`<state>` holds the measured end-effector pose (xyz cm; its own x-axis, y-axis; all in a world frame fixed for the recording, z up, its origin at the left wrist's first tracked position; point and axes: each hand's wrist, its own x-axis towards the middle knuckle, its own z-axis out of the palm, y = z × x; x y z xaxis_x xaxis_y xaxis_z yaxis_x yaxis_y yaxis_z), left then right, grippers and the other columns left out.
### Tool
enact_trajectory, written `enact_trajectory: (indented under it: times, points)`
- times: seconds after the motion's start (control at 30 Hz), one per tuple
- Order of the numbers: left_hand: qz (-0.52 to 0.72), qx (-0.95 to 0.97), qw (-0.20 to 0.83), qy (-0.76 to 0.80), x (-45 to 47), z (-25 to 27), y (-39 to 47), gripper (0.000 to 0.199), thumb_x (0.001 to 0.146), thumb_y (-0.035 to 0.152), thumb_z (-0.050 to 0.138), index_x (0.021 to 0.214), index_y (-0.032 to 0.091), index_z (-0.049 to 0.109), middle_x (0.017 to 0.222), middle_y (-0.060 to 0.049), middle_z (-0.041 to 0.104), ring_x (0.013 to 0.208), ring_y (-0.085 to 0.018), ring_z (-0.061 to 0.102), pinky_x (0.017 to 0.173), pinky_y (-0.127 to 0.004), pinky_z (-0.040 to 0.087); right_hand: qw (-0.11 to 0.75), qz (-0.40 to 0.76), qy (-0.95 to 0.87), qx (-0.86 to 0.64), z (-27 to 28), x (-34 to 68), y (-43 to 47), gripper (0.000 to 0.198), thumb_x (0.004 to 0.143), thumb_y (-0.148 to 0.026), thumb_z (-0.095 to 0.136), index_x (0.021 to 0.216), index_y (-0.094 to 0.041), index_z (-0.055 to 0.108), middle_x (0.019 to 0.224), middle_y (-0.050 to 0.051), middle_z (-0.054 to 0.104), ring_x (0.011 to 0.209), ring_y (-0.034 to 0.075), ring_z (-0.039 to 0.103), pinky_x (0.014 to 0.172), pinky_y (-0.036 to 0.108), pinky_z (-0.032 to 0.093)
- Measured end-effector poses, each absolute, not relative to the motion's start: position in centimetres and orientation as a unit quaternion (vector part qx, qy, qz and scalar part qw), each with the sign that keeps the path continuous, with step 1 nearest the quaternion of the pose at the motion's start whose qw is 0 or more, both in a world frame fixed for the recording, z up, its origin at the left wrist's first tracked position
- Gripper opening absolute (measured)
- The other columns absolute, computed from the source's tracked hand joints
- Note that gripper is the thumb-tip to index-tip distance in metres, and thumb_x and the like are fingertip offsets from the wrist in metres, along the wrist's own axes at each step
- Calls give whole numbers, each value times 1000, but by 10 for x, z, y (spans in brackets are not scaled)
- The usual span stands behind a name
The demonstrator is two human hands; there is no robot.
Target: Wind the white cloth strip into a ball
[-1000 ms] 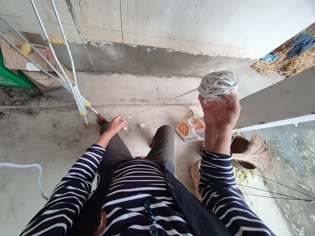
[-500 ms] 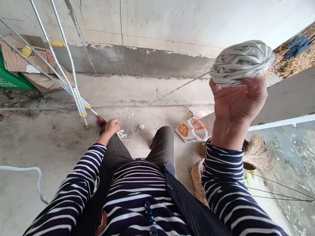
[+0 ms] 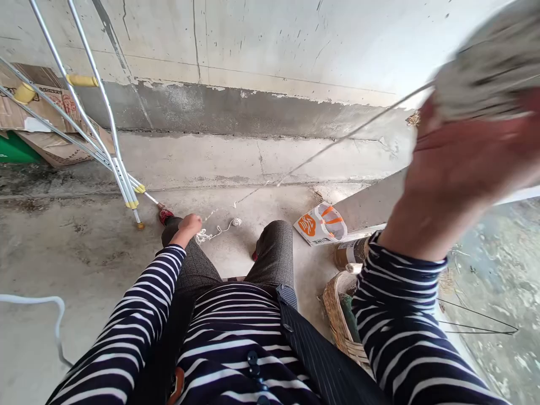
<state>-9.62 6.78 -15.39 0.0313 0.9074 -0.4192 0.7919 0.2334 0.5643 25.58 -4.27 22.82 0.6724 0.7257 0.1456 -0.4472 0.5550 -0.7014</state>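
High at the upper right, a big ball of grey-white cord [image 3: 493,64] is blurred and partly cut off by the picture's edge. My right hand [image 3: 472,163] is closed around its underside. From the ball a cord strand [image 3: 337,142] runs taut down and left toward my left hand [image 3: 190,226], which is closed on its end above my left knee. Loose white string [image 3: 204,235] hangs beside that hand and trails to a small ball of string [image 3: 237,222] on the floor. Fingertips of the left hand are hidden.
Aluminium crutches [image 3: 113,163] lean at the left before cardboard boxes [image 3: 63,146]. A paper fan [image 3: 323,224], a brown jar [image 3: 350,253] and a wicker basket [image 3: 337,306] stand at my right. A concrete wall [image 3: 261,112] closes off the front; a white hose [image 3: 61,315] lies at left.
My right hand has moved up and right, closer to the camera, with the cord ball. The strand between the hands is longer. My left hand has barely moved.
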Motion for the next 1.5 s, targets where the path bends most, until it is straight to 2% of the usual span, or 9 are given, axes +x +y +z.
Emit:
enact_trajectory:
  times: [0.03, 0.07, 0.2, 0.33, 0.47, 0.67, 0.77, 1.03, 1.5]
  points:
    - [94, 620, 373, 684, -90, -151, 67, 2, 70, 23, 72, 72, 22, 72, 76, -10, 78, 78, -27, 75, 71, -31, 55, 796, 380, -347, -317, 217, 243, -39, 18, 86, -26, 60, 89, -32, 77, 121, -5, 79, 136, 19, 64, 92, 29, 61]
    - [110, 626, 377, 673, -82, -147, 67, 10, 72, 22, 70, 81, 22, 75, 90, -12, 81, 88, -28, 76, 77, -31, 56, 741, 427, -407, -323, 203, 231, -35, 24, 74, -23, 75, 97, -30, 78, 123, 2, 79, 135, 26, 64, 101, 36, 62]
    - [204, 650, 405, 610, -47, -107, 67, 30, 92, 27, 58, 115, 21, 75, 128, -10, 76, 117, -23, 71, 97, -29, 55, 615, 547, -424, -377, 148, 195, -19, 48, 62, -22, 79, 110, -29, 74, 113, 1, 78, 98, 23, 73, 84, 42, 68]
    - [443, 621, 455, 460, -13, -40, 57, 37, 96, 47, 60, 111, 17, 75, 111, -8, 79, 111, -26, 71, 99, -32, 54, 567, 597, -418, -384, 119, 173, -7, 50, 63, -24, 80, 112, -31, 72, 110, -1, 77, 100, 23, 73, 83, 43, 66]
    - [532, 591, 461, 395, 9, 10, 42, 35, 92, 50, 67, 88, 16, 72, 88, -3, 76, 96, -23, 68, 88, -31, 54, 542, 620, -422, -379, 116, 162, -2, 48, 63, -24, 81, 109, -32, 73, 106, -3, 77, 96, 22, 71, 83, 42, 66]
    - [526, 563, 504, 389, 17, 18, 34, 43, 77, 56, 81, 71, 15, 66, 72, -1, 70, 81, -20, 64, 80, -32, 52, 518, 659, -395, -376, 115, 165, -2, 47, 61, -19, 81, 107, -29, 76, 99, -3, 76, 82, 17, 68, 71, 32, 64]
    - [516, 573, 520, 367, 14, 17, 30, 44, 83, 57, 75, 69, 17, 67, 73, -3, 71, 82, -21, 67, 84, -33, 53, 524, 655, -398, -372, 116, 171, 0, 46, 62, -21, 79, 107, -26, 74, 96, -1, 75, 79, 18, 68, 69, 34, 64]
    - [441, 573, 587, 364, -7, 0, -3, 25, 92, 39, 61, 80, 19, 69, 78, -5, 74, 90, -22, 71, 96, -36, 53, 579, 601, -374, -405, 133, 198, 10, 52, 51, -31, 82, 101, -35, 70, 99, -5, 78, 118, 31, 63, 99, 53, 58]
    - [341, 591, 614, 398, -41, -25, -35, 30, 92, 43, 59, 75, 20, 67, 83, -8, 75, 102, -27, 72, 105, -39, 51, 661, 518, -369, -399, 162, 227, 8, 61, 49, -36, 83, 108, -43, 69, 104, -5, 79, 138, 37, 51, 115, 60, 45]
